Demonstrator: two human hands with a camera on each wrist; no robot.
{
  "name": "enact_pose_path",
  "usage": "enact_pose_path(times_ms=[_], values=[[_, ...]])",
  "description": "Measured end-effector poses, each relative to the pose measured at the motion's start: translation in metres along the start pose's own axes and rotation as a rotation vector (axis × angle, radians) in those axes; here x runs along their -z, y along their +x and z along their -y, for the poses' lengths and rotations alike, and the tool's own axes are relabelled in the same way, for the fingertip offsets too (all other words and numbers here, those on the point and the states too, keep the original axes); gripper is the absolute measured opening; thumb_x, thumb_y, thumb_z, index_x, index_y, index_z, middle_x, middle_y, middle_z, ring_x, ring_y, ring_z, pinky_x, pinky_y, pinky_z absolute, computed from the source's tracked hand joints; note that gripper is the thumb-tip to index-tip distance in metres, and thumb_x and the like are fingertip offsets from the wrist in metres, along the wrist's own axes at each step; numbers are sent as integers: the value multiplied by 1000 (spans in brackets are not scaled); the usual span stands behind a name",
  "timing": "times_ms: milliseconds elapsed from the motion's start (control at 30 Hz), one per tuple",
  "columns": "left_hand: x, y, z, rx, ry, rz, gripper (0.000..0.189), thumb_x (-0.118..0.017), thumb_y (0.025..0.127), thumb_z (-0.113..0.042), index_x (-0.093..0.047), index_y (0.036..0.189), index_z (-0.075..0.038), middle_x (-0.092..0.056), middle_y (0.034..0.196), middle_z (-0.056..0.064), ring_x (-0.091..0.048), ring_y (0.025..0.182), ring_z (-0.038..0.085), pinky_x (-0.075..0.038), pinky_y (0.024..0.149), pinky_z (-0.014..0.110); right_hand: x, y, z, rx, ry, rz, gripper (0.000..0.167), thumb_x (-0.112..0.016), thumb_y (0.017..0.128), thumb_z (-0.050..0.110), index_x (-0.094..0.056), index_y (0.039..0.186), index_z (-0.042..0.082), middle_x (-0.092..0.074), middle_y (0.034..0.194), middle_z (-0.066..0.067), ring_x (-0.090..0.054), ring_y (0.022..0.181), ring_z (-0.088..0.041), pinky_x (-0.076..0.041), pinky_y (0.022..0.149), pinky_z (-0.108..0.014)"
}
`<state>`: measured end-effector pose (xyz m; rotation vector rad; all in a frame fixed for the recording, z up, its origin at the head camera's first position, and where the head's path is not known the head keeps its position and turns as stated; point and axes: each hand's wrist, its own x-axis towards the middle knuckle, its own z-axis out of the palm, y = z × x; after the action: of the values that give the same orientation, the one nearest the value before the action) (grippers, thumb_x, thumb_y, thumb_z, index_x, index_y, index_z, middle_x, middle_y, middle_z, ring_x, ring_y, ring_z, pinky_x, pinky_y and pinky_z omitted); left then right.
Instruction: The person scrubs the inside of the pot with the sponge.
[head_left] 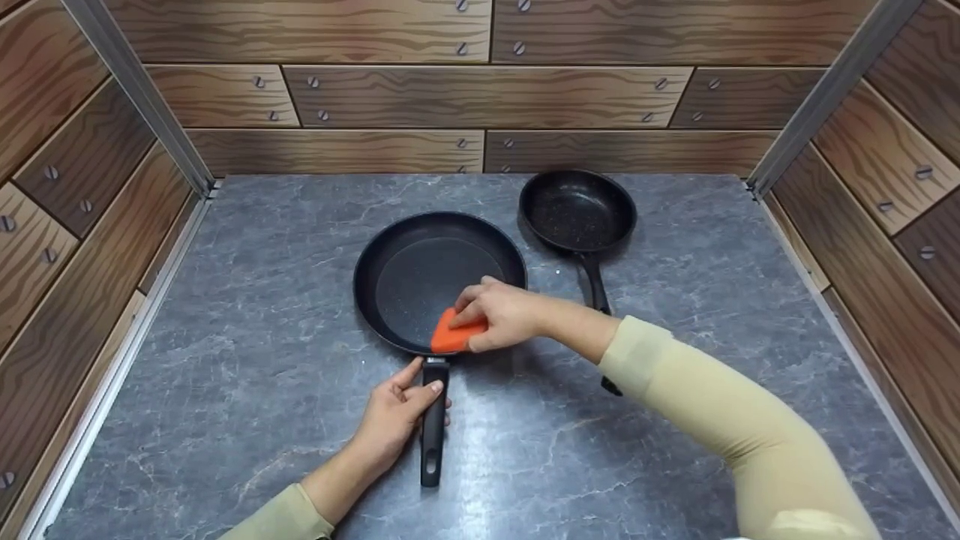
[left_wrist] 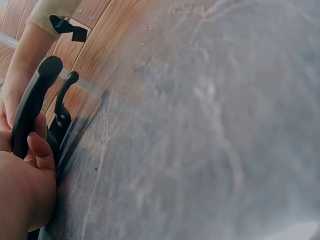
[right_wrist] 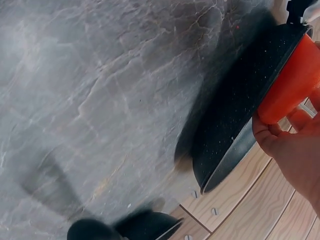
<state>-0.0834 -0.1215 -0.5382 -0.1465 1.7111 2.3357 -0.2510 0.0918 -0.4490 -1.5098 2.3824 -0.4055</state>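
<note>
A large black frying pan (head_left: 420, 277) sits mid-table with its handle (head_left: 433, 442) toward me. My left hand (head_left: 397, 412) grips that handle near the pan body, thumb on top and fingers underneath. In the left wrist view, the handle (left_wrist: 35, 105) rises between the thumb and fingers. My right hand (head_left: 506, 315) pinches an orange sponge (head_left: 454, 334) against the pan's near right rim, just above the handle joint. In the right wrist view, the sponge (right_wrist: 290, 82) overlaps the rim, and the fingertips partly cover it.
A smaller black frying pan (head_left: 577, 210) stands at the back right, its handle (head_left: 592, 281) pointing toward me and partly hidden by the right forearm. The grey marbled tabletop (head_left: 247, 315) is bounded by wood-patterned walls (head_left: 480, 97) at the back and sides.
</note>
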Motion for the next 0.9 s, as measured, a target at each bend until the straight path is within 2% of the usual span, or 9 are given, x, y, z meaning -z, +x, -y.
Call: enact_pose_path(times_ms=[233, 567, 900], values=[[0, 0, 0, 5, -6, 2, 84, -70, 103, -11, -16, 165, 8, -77, 87, 14, -74, 67, 20, -63, 65, 30, -5, 9, 3, 29, 11, -20, 51, -73, 91, 35, -74, 137, 12, -66, 136, -16, -59, 114, -37, -47, 93, -47], [1, 0, 0, 5, -15, 13, 84, -70, 104, -11, -16, 165, 8, -77, 87, 13, -75, 67, 20, -63, 64, 28, -9, 17, 8, 7, 13, -21, 49, -72, 94, 36, -73, 139, 16, -64, 141, -13, -55, 113, -35, -47, 94, -45], [1, 0, 1, -15, -15, 29, 84, -68, 104, -10, -14, 165, 9, -77, 85, 10, -74, 67, 16, -62, 64, 28, -15, 31, 10, 19, 2, -61, 49, -70, 94, 39, -74, 137, 16, -65, 139, -12, -55, 112, -34, -47, 92, -42]])
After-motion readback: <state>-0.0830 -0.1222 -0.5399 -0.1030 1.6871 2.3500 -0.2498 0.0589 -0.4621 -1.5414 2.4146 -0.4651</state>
